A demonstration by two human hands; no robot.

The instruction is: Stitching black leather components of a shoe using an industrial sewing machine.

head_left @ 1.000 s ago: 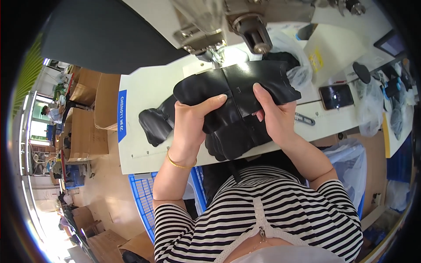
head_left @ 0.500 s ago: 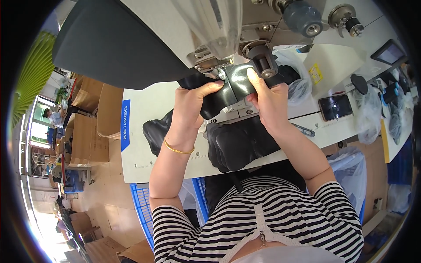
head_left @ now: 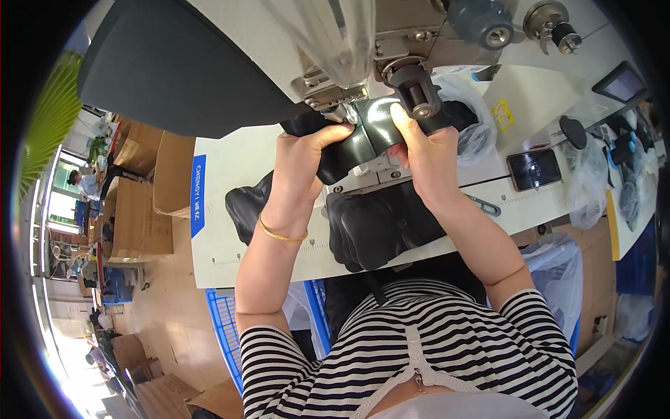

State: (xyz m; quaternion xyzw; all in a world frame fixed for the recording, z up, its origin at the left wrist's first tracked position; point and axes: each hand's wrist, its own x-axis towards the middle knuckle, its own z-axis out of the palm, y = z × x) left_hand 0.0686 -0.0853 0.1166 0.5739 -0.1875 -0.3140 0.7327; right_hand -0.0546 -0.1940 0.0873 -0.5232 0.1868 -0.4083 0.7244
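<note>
A glossy black leather-like piece [head_left: 377, 129] with a seam line down it lies under the needle area of a sewing machine [head_left: 342, 105]. My left hand [head_left: 301, 157] grips its left side, thumb on top near the presser foot. On its right side my right hand [head_left: 429, 150] pinches it, thumb above and fingers curled beneath. Both hands are closed on the same piece. Below my hands a stack of black shaped pieces [head_left: 377, 227] rests at the table's front edge. More black material [head_left: 244, 209] lies beside my left forearm.
A phone [head_left: 534, 170] and small thread snips [head_left: 485, 205] lie on the white table [head_left: 223, 244] to the right. Clear plastic bags [head_left: 586, 181] sit further right. Blue baskets [head_left: 225, 328] stand under the front edge. Cardboard boxes [head_left: 143, 223] are at the left.
The view has shifted slightly. Both hands keep their hold on the black piece, with hardly any visible movement along the seam.
</note>
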